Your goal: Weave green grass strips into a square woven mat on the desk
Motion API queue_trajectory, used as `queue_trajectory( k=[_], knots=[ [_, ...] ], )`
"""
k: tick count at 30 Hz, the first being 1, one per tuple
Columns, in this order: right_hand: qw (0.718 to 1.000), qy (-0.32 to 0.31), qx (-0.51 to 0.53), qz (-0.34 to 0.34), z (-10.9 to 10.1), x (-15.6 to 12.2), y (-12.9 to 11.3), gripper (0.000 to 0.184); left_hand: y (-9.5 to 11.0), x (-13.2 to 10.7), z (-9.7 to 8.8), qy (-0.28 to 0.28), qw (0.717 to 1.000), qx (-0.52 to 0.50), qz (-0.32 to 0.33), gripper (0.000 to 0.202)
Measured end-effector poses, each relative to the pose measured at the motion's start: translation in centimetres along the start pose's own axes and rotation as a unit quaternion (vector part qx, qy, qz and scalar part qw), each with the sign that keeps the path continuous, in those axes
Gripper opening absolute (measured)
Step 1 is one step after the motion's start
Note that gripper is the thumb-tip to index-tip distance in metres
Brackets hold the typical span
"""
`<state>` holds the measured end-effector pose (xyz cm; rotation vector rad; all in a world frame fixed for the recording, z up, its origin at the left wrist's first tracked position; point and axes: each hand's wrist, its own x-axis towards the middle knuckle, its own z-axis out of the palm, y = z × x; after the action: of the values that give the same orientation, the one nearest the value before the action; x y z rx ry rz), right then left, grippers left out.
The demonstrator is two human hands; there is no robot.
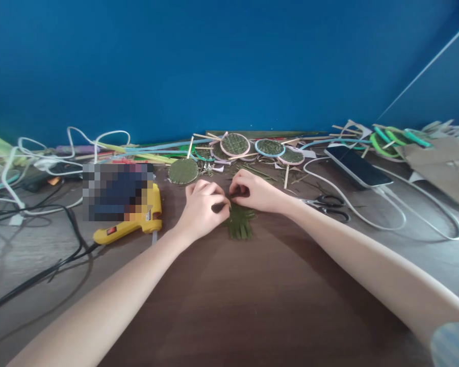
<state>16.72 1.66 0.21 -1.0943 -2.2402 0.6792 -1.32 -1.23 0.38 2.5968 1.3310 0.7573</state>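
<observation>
Both my hands meet at the middle of a brown table (252, 295). My left hand (202, 209) and my right hand (254, 192) are closed in pinches on a small mat of woven green leaf strips (240, 224) that lies flat on the table, its loose ends pointing toward me. Just behind my hands lie several finished round woven green discs: one bare disc (183, 171) at the left, and others with coloured rims and wooden sticks (235, 145).
A yellow glue gun (135, 220) lies left of my left hand, its black cable (42, 270) trailing left. Black scissors (329, 206) lie right of my right hand. A phone (357, 165) with a white cable (398, 219) is at the right. White cords tangle at far left. Blue wall behind.
</observation>
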Motion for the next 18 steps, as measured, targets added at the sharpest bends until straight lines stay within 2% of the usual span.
queue_trajectory(
  k=[12, 18],
  knots=[
    [0.999, -0.017, 0.021, 0.022, -0.21, 0.07, -0.14, 0.011, 0.10, 0.07, -0.01, -0.003, 1.000, 0.008, -0.002, 0.015],
    [0.999, -0.002, 0.043, 0.019, -0.41, 0.12, -0.17, 0.009, 0.18, 0.02, -0.08, -0.002, 1.000, 0.006, -0.006, 0.014]
  ],
)
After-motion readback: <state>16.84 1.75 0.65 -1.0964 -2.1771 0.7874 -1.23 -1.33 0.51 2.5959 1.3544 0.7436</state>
